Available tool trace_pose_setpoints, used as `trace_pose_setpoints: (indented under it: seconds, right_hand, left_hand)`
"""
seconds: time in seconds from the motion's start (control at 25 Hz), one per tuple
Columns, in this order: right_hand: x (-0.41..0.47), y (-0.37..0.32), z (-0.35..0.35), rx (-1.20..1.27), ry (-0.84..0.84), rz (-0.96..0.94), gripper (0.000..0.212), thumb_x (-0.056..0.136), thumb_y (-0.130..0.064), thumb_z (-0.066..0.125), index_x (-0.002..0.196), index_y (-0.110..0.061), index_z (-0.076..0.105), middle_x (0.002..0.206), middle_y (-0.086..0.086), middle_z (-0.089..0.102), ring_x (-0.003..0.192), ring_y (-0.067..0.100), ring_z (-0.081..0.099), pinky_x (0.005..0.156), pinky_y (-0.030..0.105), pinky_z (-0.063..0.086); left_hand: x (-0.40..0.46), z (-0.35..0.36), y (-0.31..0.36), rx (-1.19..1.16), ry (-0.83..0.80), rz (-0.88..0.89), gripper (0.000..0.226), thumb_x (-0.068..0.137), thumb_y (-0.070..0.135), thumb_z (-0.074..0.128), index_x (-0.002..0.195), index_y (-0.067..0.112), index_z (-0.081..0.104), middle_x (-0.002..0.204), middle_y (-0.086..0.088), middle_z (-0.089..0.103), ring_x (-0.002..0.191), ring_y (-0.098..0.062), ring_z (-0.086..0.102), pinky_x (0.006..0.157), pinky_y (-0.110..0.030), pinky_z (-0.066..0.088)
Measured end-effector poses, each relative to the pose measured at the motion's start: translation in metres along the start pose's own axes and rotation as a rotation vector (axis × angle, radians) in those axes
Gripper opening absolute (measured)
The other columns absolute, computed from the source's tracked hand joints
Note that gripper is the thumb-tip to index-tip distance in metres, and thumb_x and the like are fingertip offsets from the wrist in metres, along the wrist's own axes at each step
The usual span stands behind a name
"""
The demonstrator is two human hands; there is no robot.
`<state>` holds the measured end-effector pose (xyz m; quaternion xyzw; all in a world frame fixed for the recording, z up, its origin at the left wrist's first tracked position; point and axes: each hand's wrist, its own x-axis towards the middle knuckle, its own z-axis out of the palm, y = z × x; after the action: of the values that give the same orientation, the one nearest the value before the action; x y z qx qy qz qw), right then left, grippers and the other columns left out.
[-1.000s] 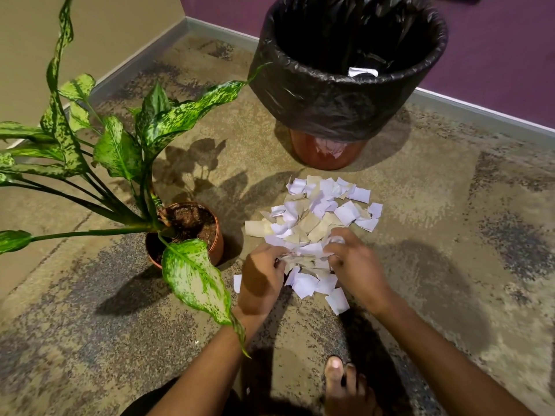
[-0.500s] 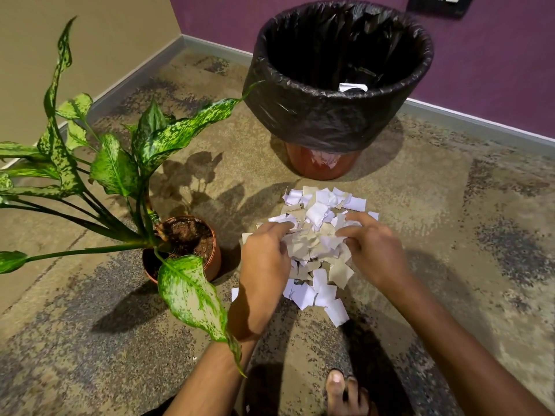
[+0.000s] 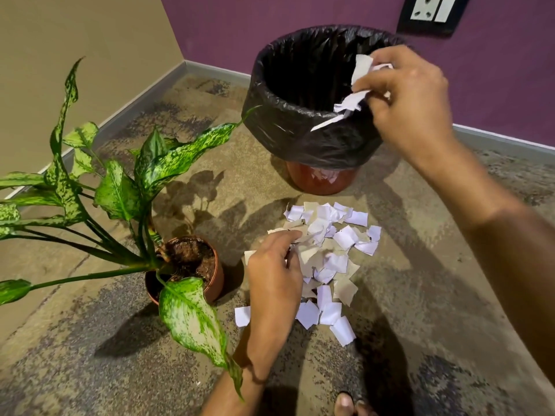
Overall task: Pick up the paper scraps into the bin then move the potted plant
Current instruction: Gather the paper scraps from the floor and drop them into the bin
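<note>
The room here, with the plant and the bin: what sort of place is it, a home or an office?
Indoors, probably a corner of a home or office; I cannot tell which. Patterned carpet meets a purple wall carrying a switch plate, and a lined bin stands beside a potted plant.

I see my right hand [image 3: 411, 97] over the black-lined bin [image 3: 300, 127], pinching a bunch of paper scraps [image 3: 357, 85] at its rim. My left hand [image 3: 274, 273] rests on the pile of scraps [image 3: 333, 253] on the carpeted floor [image 3: 435, 295], just beside the potted plant [image 3: 186, 265].
</note>
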<state>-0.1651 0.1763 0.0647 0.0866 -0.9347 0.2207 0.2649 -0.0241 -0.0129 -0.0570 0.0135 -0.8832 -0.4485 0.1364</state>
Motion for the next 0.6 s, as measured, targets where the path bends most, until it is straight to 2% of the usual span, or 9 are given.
trace_pose_setpoints:
  seconds: [0.12,0.2,0.32,0.4,0.56,0.6]
  right_hand:
    - [0.017,0.011,0.017,-0.157,-0.145,0.014,0.03,0.092,-0.01,0.053,0.117,-0.019,0.067,0.146,0.001,0.042,0.125,0.026,0.049,0.097,0.031,0.038]
    - [0.022,0.016,0.02,-0.153,-0.181,0.011,0.035,0.093,-0.011,0.05,0.122,-0.023,0.063,0.153,-0.001,0.031,0.129,0.028,0.045,0.102,0.042,0.04]
    - [0.025,0.018,0.016,-0.076,-0.167,-0.023,0.039,0.095,-0.014,0.048,0.13,-0.03,0.056,0.158,-0.006,0.018,0.136,0.026,0.037,0.106,0.049,0.039]
    - [0.024,0.016,0.012,0.001,-0.117,-0.052,0.045,0.094,-0.009,0.045,0.134,-0.029,0.052,0.158,-0.007,0.016,0.14,0.02,0.03,0.111,0.044,0.035]
    - [0.01,0.011,0.003,0.22,0.085,-0.031,0.046,0.089,-0.003,0.043,0.13,-0.02,0.056,0.152,0.001,0.03,0.135,0.008,0.033,0.11,0.017,0.03]
    - [0.001,0.011,0.003,0.264,0.134,-0.012,0.044,0.089,-0.003,0.044,0.127,-0.018,0.057,0.149,0.002,0.035,0.135,0.008,0.033,0.111,0.018,0.03]
  left_hand:
    - [0.007,0.001,0.006,-0.01,0.027,0.02,0.036,0.079,-0.01,0.06,0.102,0.014,0.071,0.101,0.003,0.07,0.091,-0.012,0.065,0.083,-0.035,0.056]
    - [0.013,0.002,0.011,-0.027,0.044,0.023,0.035,0.079,-0.01,0.06,0.102,0.014,0.072,0.101,0.003,0.07,0.091,-0.012,0.065,0.084,-0.035,0.055]
    - [0.027,0.003,0.022,-0.057,0.098,0.045,0.032,0.079,-0.008,0.063,0.1,0.012,0.072,0.1,0.002,0.07,0.091,-0.011,0.065,0.083,-0.033,0.055]
    - [0.037,0.003,0.034,-0.083,0.124,0.068,0.032,0.078,-0.009,0.063,0.101,0.012,0.072,0.099,0.002,0.07,0.091,-0.01,0.065,0.084,-0.032,0.055]
    - [0.065,0.003,0.07,-0.182,0.195,0.102,0.032,0.079,-0.008,0.062,0.104,0.011,0.071,0.099,0.001,0.07,0.09,-0.006,0.064,0.084,-0.026,0.054]
    - [0.075,0.003,0.08,-0.206,0.224,0.12,0.032,0.079,-0.008,0.062,0.104,0.011,0.071,0.099,0.001,0.07,0.089,-0.006,0.064,0.084,-0.026,0.054]
